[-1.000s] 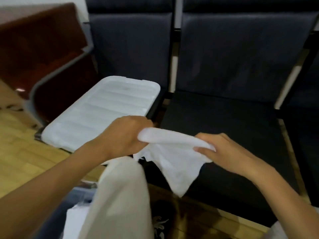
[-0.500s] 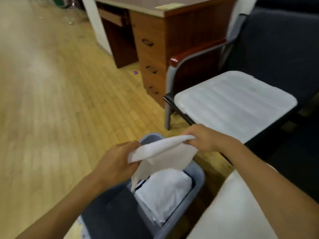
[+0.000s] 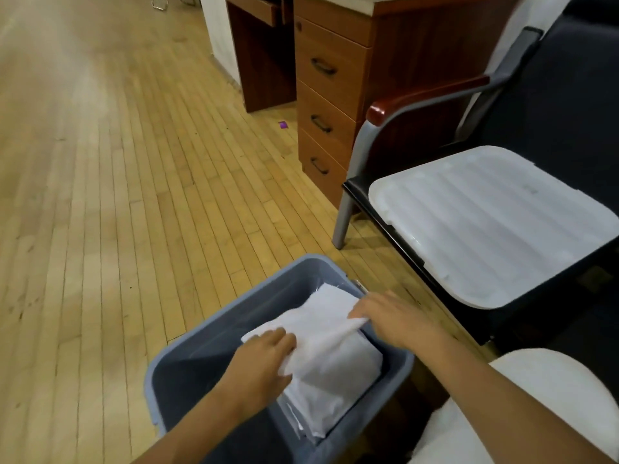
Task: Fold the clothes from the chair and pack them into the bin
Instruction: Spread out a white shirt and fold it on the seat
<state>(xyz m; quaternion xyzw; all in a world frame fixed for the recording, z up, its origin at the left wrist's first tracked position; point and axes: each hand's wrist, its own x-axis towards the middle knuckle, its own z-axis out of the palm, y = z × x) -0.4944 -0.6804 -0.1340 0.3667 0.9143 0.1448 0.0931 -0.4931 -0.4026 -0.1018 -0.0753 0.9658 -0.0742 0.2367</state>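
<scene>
— Two hands on one white cloth, is that right?
— Yes. The folded cloth lies inside the grey bin, on top of a stack of white folded clothes. The left hand has its fingers curled round the cloth's near-left edge; the right hand pinches the far-right edge by the bin's rim.
— So the cloth spans between the two grips?
— It does, stretched a little from one hand to the other, its middle resting on the stack.
— What differs from half a second ago?
— Then the cloth hung in the air above the bin, its loose end dangling. Now it is down in the bin and both hands have dropped with it.
— And around the bin?
— It stands on the wooden floor. Just to its right a dark chair carries the white bin lid on its seat. Beyond the chair's armrest stands a wooden desk with drawers.
</scene>
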